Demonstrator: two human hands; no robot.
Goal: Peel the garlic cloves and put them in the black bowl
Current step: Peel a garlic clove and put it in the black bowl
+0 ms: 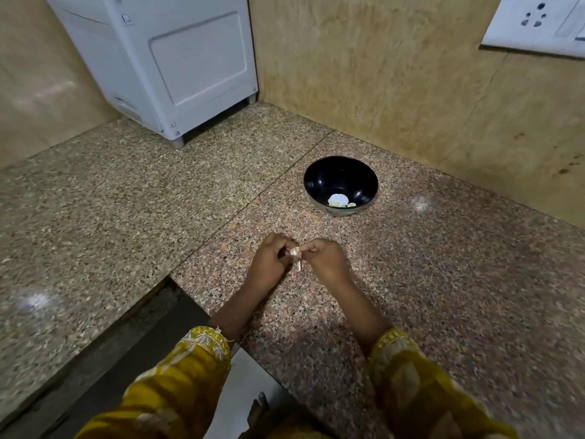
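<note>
Both hands meet over the granite counter (443, 296), a little nearer to me than the black bowl (319, 175). My left hand (269, 261) holds a garlic clove (294, 252) in its curled fingers. My right hand (326, 261) pinches the clove's papery skin, and a strip of skin (299, 265) hangs down between the hands. The bowl stands upright with a few pale peeled cloves (338, 200) lying at its bottom.
A white appliance (177, 64) stands at the back left against the tiled wall. A white wall socket (538, 23) is at the top right. The counter's edge drops to a dark gap (136, 337) at the lower left.
</note>
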